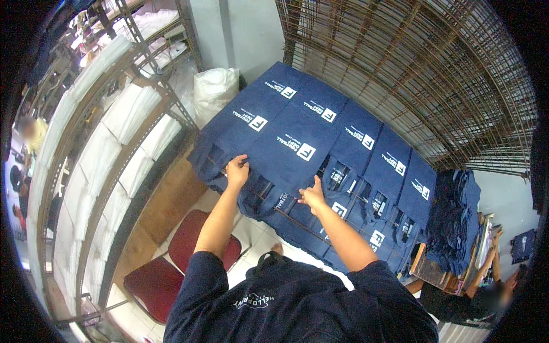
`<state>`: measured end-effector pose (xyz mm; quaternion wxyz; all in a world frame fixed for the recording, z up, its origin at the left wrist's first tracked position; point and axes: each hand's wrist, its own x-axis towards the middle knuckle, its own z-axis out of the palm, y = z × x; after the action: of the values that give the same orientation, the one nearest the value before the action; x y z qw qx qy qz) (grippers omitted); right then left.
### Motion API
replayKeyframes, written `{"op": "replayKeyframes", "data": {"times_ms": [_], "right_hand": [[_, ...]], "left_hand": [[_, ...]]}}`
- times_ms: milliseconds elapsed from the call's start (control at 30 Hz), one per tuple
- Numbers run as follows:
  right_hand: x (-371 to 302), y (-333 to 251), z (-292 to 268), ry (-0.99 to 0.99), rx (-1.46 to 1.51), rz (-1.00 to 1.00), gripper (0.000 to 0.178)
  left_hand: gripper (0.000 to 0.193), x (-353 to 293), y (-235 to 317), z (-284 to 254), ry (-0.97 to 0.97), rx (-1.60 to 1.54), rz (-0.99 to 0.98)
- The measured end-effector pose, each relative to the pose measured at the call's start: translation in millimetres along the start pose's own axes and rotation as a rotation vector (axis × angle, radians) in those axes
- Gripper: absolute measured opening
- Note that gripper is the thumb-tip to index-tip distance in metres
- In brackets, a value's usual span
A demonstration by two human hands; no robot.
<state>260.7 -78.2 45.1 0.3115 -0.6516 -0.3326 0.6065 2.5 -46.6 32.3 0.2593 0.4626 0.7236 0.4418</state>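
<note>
Navy fabric bags (289, 140) with white printed marks lie in rows on a wire rack in front of me. My left hand (237, 171) pinches the near edge of one bag at its left corner. At that bag's right corner is my right hand (313, 197), its index finger stretched out and its other fingers curled at the fabric edge. The bag lies flat between both hands. Below it, more navy bags (337, 210) with handle openings show on a lower layer, between the rack's bars. Fabric hides some of my fingertips.
Tall wire racks (400, 63) stand behind the bags. A stack of navy bags (452, 217) is at the right, near another person (486, 291). Shelves of white bundles (120, 120) line the left. Dark red chairs (151, 286) stand lower left; a white sack (215, 94) sits behind.
</note>
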Motion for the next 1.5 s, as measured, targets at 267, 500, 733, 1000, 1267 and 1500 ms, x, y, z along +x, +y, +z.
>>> {"op": "replayKeyframes", "data": {"times_ms": [267, 500, 733, 1000, 1267, 1500], "right_hand": [[1.2, 1.4, -2.9, -0.003, 0.04, -0.009, 0.089], [3.6, 3.1, -1.4, 0.004, 0.049, -0.021, 0.088], [8.9, 3.4, 2.2, -0.012, 0.051, 0.002, 0.089], [10.7, 4.5, 2.7, -0.011, 0.057, -0.018, 0.087], [-8.9, -0.1, -20.4, -0.025, -0.131, -0.058, 0.074], [-96.3, 47.2, -129.9, -0.009, -0.178, -0.31, 0.048]], "left_hand": [[0.029, -2.1, 7.0, 2.7, 0.023, 0.032, -0.004], [0.03, 5.9, -13.5, 7.8, 0.075, 0.115, 0.037], [0.029, 7.5, 0.1, 3.2, 0.085, 0.081, 0.042], [0.029, 9.7, 0.3, 2.8, 0.074, 0.122, 0.022], [0.035, 3.3, -7.1, -22.4, 0.381, -0.115, 0.219], [0.032, -109.9, -106.9, -121.8, 0.869, 0.094, -0.051]]}}
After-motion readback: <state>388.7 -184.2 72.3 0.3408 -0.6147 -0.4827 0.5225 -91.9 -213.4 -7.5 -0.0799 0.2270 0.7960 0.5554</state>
